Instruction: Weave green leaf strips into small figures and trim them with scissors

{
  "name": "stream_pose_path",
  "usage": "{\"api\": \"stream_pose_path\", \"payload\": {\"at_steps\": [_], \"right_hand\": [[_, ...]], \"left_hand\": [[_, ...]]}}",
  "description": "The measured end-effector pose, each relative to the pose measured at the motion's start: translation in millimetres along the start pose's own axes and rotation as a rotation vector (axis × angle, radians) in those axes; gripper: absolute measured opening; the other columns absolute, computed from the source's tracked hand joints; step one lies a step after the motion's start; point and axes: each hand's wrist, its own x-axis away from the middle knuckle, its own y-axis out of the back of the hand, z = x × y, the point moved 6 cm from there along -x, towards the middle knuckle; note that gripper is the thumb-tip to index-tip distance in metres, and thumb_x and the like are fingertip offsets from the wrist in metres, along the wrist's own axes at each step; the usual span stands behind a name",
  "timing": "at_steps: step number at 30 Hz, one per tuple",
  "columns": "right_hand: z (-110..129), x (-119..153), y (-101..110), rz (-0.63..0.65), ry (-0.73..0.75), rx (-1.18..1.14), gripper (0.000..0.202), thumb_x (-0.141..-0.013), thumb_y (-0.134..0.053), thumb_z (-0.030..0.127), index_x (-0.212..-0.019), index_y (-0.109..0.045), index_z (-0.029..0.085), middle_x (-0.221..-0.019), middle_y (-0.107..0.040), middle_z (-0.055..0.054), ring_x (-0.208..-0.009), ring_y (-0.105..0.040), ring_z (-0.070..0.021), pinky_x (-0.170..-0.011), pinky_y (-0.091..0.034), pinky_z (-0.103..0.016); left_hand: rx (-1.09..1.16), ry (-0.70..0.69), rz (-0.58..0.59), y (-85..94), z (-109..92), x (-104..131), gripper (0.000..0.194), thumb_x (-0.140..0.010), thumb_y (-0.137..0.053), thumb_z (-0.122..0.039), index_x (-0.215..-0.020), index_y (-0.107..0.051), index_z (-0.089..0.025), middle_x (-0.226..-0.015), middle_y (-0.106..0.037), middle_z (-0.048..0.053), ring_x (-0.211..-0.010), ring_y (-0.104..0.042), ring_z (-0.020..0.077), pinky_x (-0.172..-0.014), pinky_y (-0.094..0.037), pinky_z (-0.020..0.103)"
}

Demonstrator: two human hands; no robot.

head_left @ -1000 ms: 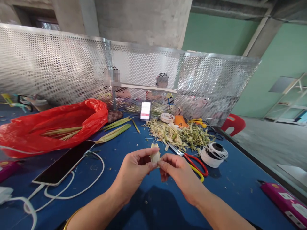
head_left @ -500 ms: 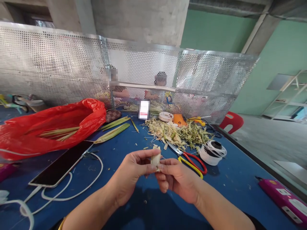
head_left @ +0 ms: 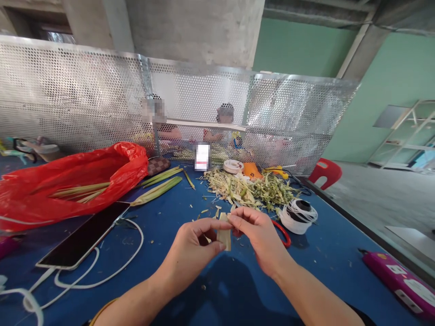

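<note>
Between my hands is a short, pale folded strip of leaf [head_left: 224, 238], held upright above the blue table [head_left: 170, 226]. The thumb and index finger of my left hand [head_left: 199, 242] pinch it from the left side. My right hand [head_left: 254, 233] has its fingertips closed on the strip's upper right edge. Behind my right hand, red-handled scissors [head_left: 283, 234] are mostly hidden. A heap of shredded plant pieces [head_left: 249, 188] lies just beyond my hands.
A red plastic bag [head_left: 125, 170] with long stalks, a large phone [head_left: 84, 235] and its white cable lie left. Right are a white cord spool [head_left: 298, 216] and a purple power strip [head_left: 396, 280]. People sit behind a perforated metal screen [head_left: 204, 90].
My right hand has moved up to the strip's top edge and now covers more of the scissors. The strip shows more of its lower part. The view has shifted slightly.
</note>
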Motion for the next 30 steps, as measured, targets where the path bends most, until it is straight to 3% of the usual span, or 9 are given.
{"api": "stream_pose_path", "payload": {"at_steps": [4, 8, 13, 21, 24, 30], "right_hand": [[1, 3, -3, 0.003, 0.031, 0.039, 0.016, -0.076, -0.065, 0.031, -0.07, -0.062, 0.016, -0.063, -0.057, 0.002, -0.06, -0.051, -0.01, -0.058, -0.042, -0.022], [-1, 7, -8, 0.047, 0.034, 0.048, 0.015, -0.077, -0.064, 0.029, -0.069, -0.062, 0.016, -0.064, -0.057, 0.002, -0.06, -0.052, -0.0099, -0.058, -0.044, -0.021], [-3, 7, -11, 0.057, 0.028, 0.012, 0.014, -0.076, -0.066, 0.029, -0.07, -0.061, 0.017, -0.065, -0.059, 0.002, -0.063, -0.056, -0.0112, -0.062, -0.049, -0.022], [-3, 8, -15, 0.09, 0.037, 0.023, 0.017, -0.078, -0.064, 0.031, -0.071, -0.059, 0.017, -0.065, -0.059, 0.002, -0.063, -0.059, -0.0137, -0.062, -0.051, -0.026], [-2, 11, -14, 0.068, 0.127, 0.12, 0.016, -0.083, -0.059, 0.029, -0.072, -0.056, 0.018, -0.065, -0.058, 0.001, -0.062, -0.058, -0.014, -0.06, -0.049, -0.026], [11, 20, -14, -0.011, 0.467, 0.407, 0.013, -0.086, -0.053, 0.02, -0.073, -0.053, 0.02, -0.073, -0.055, -0.001, -0.066, -0.054, -0.0142, -0.063, -0.044, -0.026]], "left_hand": [[0.183, 0.055, -0.038, -2.3, 1, 0, 0.014, -0.071, -0.066, -0.026, -0.081, -0.065, -0.017, -0.063, -0.06, -0.002, -0.055, -0.049, 0.0096, -0.052, -0.039, 0.021], [0.361, 0.147, -0.137, -2.9, 7, 0, 0.027, -0.068, -0.071, -0.034, -0.081, -0.053, -0.019, -0.058, -0.058, -0.005, -0.049, -0.05, 0.0097, -0.047, -0.038, 0.02], [0.287, 0.181, -0.113, -5.1, 8, 0, 0.027, -0.073, -0.066, -0.04, -0.072, -0.061, -0.013, -0.057, -0.061, -0.001, -0.05, -0.048, 0.0074, -0.048, -0.036, 0.018], [0.244, 0.182, -0.097, -5.2, 7, 3, 0.034, -0.075, -0.063, -0.047, -0.07, -0.065, -0.013, -0.059, -0.064, 0.002, -0.053, -0.052, 0.0102, -0.05, -0.04, 0.02], [0.306, 0.196, -0.121, -6.2, 7, 5, 0.032, -0.073, -0.065, -0.045, -0.069, -0.064, -0.014, -0.057, -0.063, 0.001, -0.052, -0.053, 0.0106, -0.05, -0.042, 0.02], [0.452, 0.254, -0.11, -11.1, 9, 8, 0.032, -0.072, -0.067, -0.045, -0.064, -0.063, -0.013, -0.056, -0.062, 0.001, -0.05, -0.053, 0.0101, -0.051, -0.043, 0.021]]}}
